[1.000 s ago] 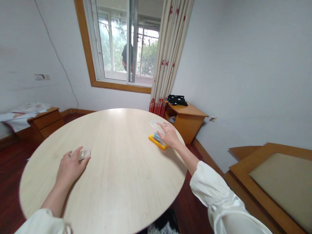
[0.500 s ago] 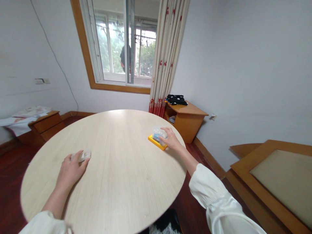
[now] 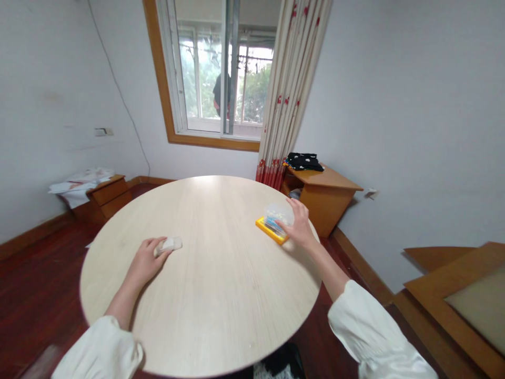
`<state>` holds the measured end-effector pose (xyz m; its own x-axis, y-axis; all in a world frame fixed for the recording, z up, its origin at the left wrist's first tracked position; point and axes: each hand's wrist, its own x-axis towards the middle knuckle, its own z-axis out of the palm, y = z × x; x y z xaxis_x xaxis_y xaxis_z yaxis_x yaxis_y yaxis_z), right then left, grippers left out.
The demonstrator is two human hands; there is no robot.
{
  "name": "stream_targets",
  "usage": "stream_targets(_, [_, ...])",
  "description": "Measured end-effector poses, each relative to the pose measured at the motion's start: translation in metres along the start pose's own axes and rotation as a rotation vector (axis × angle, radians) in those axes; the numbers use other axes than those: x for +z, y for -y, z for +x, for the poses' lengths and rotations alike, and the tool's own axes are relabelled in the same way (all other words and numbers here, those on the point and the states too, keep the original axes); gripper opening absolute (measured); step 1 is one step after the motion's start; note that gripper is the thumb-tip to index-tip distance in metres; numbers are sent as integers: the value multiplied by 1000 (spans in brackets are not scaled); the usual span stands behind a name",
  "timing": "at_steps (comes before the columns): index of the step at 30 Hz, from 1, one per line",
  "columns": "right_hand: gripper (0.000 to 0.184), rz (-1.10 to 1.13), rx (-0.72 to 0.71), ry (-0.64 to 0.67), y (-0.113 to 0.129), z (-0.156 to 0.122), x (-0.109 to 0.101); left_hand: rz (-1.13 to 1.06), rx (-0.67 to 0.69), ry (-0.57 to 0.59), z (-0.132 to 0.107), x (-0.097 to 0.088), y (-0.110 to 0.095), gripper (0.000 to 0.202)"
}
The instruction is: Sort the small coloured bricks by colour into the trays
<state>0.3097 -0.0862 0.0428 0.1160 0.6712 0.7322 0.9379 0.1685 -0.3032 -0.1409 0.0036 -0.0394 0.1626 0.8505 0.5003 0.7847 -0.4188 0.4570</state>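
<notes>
While the left hand [image 3: 144,261] pinches a pale block [image 3: 171,244], the right hand [image 3: 299,228] apparently clasps a yellow box [image 3: 270,229]

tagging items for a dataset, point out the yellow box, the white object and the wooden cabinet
yellow box [image 3: 268,232]: head view, on its yellow base edge
white object [image 3: 172,243]: head view, on its free right end
wooden cabinet [image 3: 329,179]: head view, on its bare top

One table [image 3: 221,295] carries two things. One pale block [image 3: 171,244] lies under the left hand [image 3: 145,261], one yellow box [image 3: 272,227] under the right hand [image 3: 300,230].
</notes>
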Motion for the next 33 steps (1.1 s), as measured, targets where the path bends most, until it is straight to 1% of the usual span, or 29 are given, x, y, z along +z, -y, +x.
stream_targets(2, [56,58,-74,-40,20,0,1,-73,30,46,-1,-2,-5,51])
stream_targets(4, [45,142,-141,19,45,-3,9,-114,28,76,-2,-4,-8,51])
stream_targets(5, [40,191,-182,87,60,-6,15,-129,23,90,-2,-4,-9,53])
stream_targets(7, [35,278,-262,280,89,-12,34,-154,6,115,-4,-4,-10,56])
stream_targets(8, [37,300,-286,383,103,-15,45,-163,2,128,-4,-5,-10,57])
stream_targets(10, [47,297,-315,549,131,-20,69,-178,7,151,-5,-5,-10,58])
stream_targets(13, [71,287,-359,715,168,-22,105,-198,29,165,-5,-5,-9,56])
stream_targets(15, [78,292,-390,755,188,-23,126,-210,42,169,-4,-5,-9,54])
stream_targets(16, [78,295,-404,749,197,-23,135,-216,44,172,-5,-6,-9,55])
stream_targets(17, [73,293,-426,739,203,-24,142,-222,42,176,-5,-6,-10,56])
stream_targets(19, [52,285,-462,721,210,-26,150,-229,19,177,-5,-7,-11,60])
stream_targets(21, [46,255,-457,699,210,-26,148,-229,-5,159,-5,-8,-12,63])
stream_targets(22, [46,237,-452,694,206,-25,144,-229,-6,148,-5,-8,-12,63])
stream_targets(23, [46,219,-446,692,200,-23,136,-227,-11,142,-5,-8,-12,62])
stream_targets(25, [45,190,-430,671,182,-14,116,-214,-19,133,-5,-9,-11,60])
stream_targets(28, [45,126,-304,524,143,7,74,-188,-31,144,-4,-8,-9,59])
stream_targets(31, [44,16,-163,323,95,28,30,-172,-52,162,-3,-8,-7,59])
stream_targets(33, [43,-93,-85,235,64,36,7,-166,-59,164,-2,-8,-8,58])
